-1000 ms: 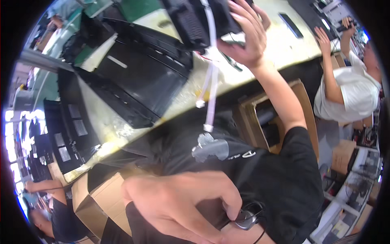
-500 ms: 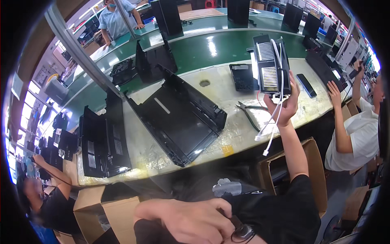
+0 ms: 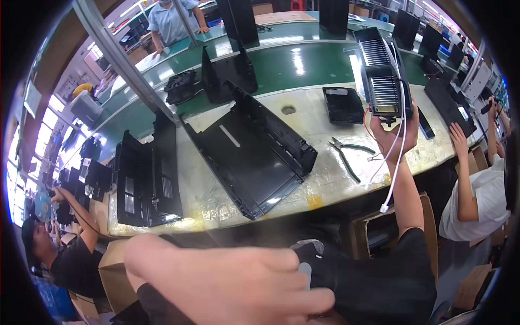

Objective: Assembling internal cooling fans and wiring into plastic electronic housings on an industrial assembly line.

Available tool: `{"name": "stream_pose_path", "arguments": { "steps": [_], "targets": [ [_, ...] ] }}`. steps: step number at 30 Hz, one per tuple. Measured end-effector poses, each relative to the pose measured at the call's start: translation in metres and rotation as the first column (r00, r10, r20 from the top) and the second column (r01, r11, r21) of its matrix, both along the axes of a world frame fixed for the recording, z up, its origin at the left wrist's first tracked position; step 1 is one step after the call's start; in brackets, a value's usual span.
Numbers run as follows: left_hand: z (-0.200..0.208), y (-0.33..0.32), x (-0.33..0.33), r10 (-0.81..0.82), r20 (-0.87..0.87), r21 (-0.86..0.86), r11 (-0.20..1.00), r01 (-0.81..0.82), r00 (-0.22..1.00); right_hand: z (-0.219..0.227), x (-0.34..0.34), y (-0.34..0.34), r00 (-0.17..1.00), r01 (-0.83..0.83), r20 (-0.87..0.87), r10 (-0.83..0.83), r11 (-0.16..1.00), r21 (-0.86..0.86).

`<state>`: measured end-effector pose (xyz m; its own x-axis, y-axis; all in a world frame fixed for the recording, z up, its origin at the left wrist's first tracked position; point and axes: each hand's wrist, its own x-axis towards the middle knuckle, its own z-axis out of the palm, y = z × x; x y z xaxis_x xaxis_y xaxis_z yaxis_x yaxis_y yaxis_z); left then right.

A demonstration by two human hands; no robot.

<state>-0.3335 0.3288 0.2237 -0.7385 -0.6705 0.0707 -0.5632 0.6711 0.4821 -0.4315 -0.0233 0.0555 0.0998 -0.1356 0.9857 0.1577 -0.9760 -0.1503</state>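
My right hand (image 3: pixel 398 132) grips the lower end of a black finned unit (image 3: pixel 382 73), raised tilted above the far right of the bench. Two slatted metal sections show on its face. White cables with plugs (image 3: pixel 394 179) hang from it past my wrist, and a thin red wire loops at its side. My left hand (image 3: pixel 238 276) is close to my body, smeared by motion, with a small grey piece (image 3: pixel 305 274) by its fingers; whether it holds that piece I cannot tell. Cutting pliers (image 3: pixel 346 154) lie with handles spread left of my right forearm.
A large black housing (image 3: pixel 254 154) lies mid-bench, with another black panel (image 3: pixel 149 187) at left. A black tray (image 3: pixel 343 105) and a phone (image 3: pixel 427 123) lie near the raised unit. Beyond runs a green conveyor (image 3: pixel 287 62). Co-workers stand left, right and across; cardboard boxes (image 3: pixel 422 216) sit below.
My left hand has risen from a small black device at my chest and looks larger and blurred. The view has shifted, and the finned unit is still in my right hand.
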Motion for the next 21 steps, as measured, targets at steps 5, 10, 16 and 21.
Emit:
{"name": "stream_pose_path", "arguments": {
  "steps": [5, 10, 16, 21],
  "targets": [
    [-0.021, 0.026, -0.004, 0.06, -0.088, -0.114, 0.991, -0.07, 0.994, 0.0, 0.006, 0.013, 0.997, -0.075, 0.029, 0.072, 0.99, 0.118],
    [-0.067, 0.072, 0.051, 0.233, -0.556, -0.112, 0.93, -0.35, 0.798, 0.016, -0.002, 0.012, 0.838, -0.54, 0.333, 0.432, 0.579, 0.611],
    [-0.247, 0.01, 0.098, 0.286, -0.734, 0.579, -0.211, -0.787, -0.616, -0.003, -0.048, 0.0, 0.326, -0.742, 0.843, 0.427, -0.438, 0.509],
    [-0.248, -0.023, 0.148, 0.299, -0.559, 0.806, 0.413, -0.424, -0.773, 0.003, -0.065, 0.093, 0.236, -0.549, 0.813, 0.532, -0.618, 0.564]
  ]
}}
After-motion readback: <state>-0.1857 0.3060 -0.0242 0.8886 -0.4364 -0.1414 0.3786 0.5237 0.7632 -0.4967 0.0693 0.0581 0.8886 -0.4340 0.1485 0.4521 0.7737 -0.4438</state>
